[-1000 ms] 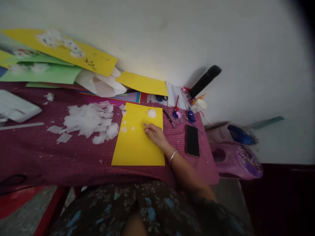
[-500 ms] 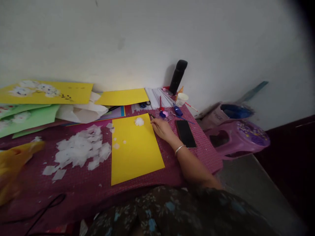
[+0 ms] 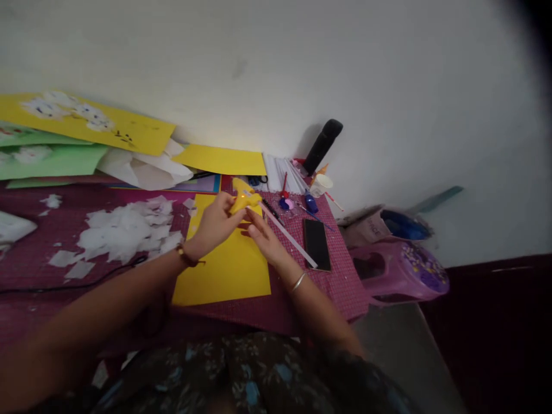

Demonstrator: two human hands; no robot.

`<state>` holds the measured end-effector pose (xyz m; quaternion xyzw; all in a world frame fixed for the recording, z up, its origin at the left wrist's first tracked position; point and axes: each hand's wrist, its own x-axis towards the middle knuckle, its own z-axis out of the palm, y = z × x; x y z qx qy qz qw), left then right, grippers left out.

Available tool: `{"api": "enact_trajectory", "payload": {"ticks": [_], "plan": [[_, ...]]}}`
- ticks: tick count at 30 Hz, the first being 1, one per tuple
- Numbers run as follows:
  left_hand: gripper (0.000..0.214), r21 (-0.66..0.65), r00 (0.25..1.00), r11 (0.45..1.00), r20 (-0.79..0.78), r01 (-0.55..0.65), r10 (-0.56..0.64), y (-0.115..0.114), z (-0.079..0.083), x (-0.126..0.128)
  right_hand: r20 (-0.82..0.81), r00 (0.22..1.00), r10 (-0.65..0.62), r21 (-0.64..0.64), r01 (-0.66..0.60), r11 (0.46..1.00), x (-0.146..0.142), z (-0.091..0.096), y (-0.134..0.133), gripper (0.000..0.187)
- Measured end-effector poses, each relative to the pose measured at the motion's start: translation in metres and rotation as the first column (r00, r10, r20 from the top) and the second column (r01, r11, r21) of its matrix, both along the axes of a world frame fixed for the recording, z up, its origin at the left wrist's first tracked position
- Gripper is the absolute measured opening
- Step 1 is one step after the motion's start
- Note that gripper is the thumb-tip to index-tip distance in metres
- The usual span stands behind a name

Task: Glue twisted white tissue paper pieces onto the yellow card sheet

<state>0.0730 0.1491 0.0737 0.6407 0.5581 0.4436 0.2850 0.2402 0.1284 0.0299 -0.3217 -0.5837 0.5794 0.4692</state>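
Left hand [image 3: 215, 221] grips the yellow glue gun [image 3: 244, 198] over the yellow sheet [image 3: 222, 270], while the right hand [image 3: 263, 238], just beside it, pinches a long white stick [image 3: 288, 233] slanting away toward the phone [image 3: 316, 244].

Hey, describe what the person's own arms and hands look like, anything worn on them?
Both forearms are bare, with no sleeves showing. The left hand has a dark brownish band round its wrist. The right hand has a thin silvery bangle round its wrist. No gloves; any rings are too small to tell. Near the body is dark cloth with a blue flower print.
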Motion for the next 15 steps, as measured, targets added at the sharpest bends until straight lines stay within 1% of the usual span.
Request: {"api": "enact_trajectory", "payload": {"ticks": [1,2,4,5,6,7,8,9,11,12,13,14,15], "plan": [[0.024,0.022,0.999,0.999,-0.031,0.043,-0.043,-0.003,-0.002,0.013,-0.087,0.994,-0.063,-0.055,0.058,0.997,-0.004,0.001,-0.002,0.063],[0.022,0.029,0.991,0.993,-0.071,0.114,-0.112,-0.009,-0.003,0.025,-0.148,0.979,-0.142,-0.102,0.127,0.987,-0.006,0.002,-0.004,0.061],[0.024,0.039,0.951,0.960,-0.147,0.278,-0.270,-0.028,-0.007,0.044,-0.213,0.930,-0.301,-0.186,0.264,0.946,-0.006,0.007,-0.004,0.051],[0.032,0.040,0.922,0.935,-0.188,0.351,-0.338,-0.039,-0.008,0.049,-0.219,0.908,-0.357,-0.231,0.307,0.923,-0.004,0.010,-0.003,0.046],[0.047,0.038,0.893,0.912,-0.222,0.409,-0.392,-0.051,-0.010,0.051,-0.215,0.895,-0.391,-0.279,0.328,0.903,-0.001,0.012,-0.001,0.042],[0.059,0.018,0.858,0.884,-0.247,0.468,-0.450,-0.064,-0.010,0.049,-0.203,0.893,-0.402,-0.325,0.326,0.888,0.002,0.015,0.000,0.039],[0.069,-0.036,0.819,0.852,-0.258,0.523,-0.513,-0.076,-0.010,0.045,-0.188,0.903,-0.387,-0.362,0.303,0.882,0.006,0.017,0.002,0.037],[0.076,-0.103,0.791,0.826,-0.243,0.554,-0.561,-0.087,-0.008,0.037,-0.175,0.916,-0.360,-0.382,0.274,0.883,0.010,0.018,0.005,0.035],[0.084,-0.290,0.778,0.777,-0.140,0.559,-0.612,-0.106,-0.001,0.016,-0.160,0.944,-0.289,-0.381,0.211,0.900,0.020,0.022,0.010,0.034],[0.084,-0.402,0.776,0.727,-0.060,0.557,-0.628,-0.114,0.003,0.004,-0.158,0.952,-0.263,-0.370,0.190,0.909,0.025,0.024,0.012,0.033],[0.080,-0.507,0.755,0.641,0.029,0.576,-0.655,-0.122,0.007,-0.009,-0.154,0.957,-0.246,-0.364,0.177,0.914,0.031,0.027,0.015,0.033],[0.073,-0.565,0.712,0.552,0.094,0.614,-0.696,-0.129,0.011,-0.021,-0.144,0.960,-0.242,-0.359,0.177,0.916,0.037,0.030,0.018,0.034],[0.065,-0.568,0.650,0.488,0.114,0.663,-0.751,-0.135,0.014,-0.032,-0.113,0.961,-0.253,-0.355,0.199,0.913,0.043,0.033,0.020,0.038]]}}
